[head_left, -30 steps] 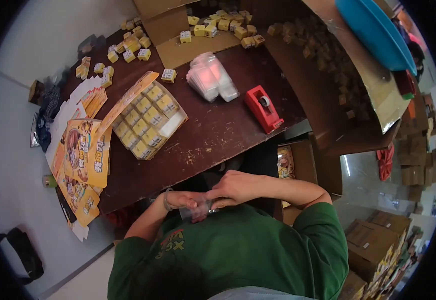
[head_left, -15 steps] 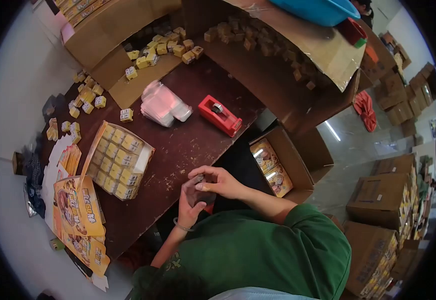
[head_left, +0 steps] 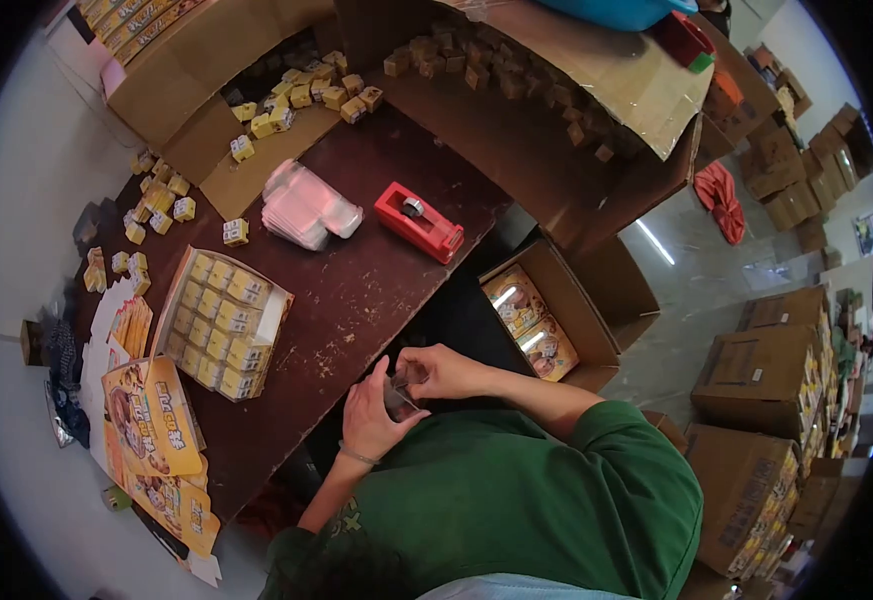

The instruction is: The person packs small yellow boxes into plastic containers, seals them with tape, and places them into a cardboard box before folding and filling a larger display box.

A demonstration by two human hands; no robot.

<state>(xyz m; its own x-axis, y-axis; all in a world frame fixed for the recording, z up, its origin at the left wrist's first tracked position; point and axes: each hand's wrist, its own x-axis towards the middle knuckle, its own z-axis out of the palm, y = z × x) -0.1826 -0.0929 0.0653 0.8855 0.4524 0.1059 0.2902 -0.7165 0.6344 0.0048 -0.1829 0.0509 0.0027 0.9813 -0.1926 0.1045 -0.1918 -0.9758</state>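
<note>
My left hand and my right hand are close together in front of my chest, past the table's near edge. Between them they hold a small clear plastic piece, its fingers-side edges partly covered. To the left on the dark red table stands an open display box with rows of small yellow-and-white boxes. Farther back lie a stack of clear plastic pieces and a red tape dispenser.
Flat orange printed cartons lie at the table's left edge. Loose small boxes are scattered behind. Large cardboard boxes stand at the back, and an open carton with orange packages is at the right. Stacked cartons fill the far right.
Both hands have shifted slightly lower in view, and the plastic piece between them is turned differently. The table and its objects appear shifted left as the view moved.
</note>
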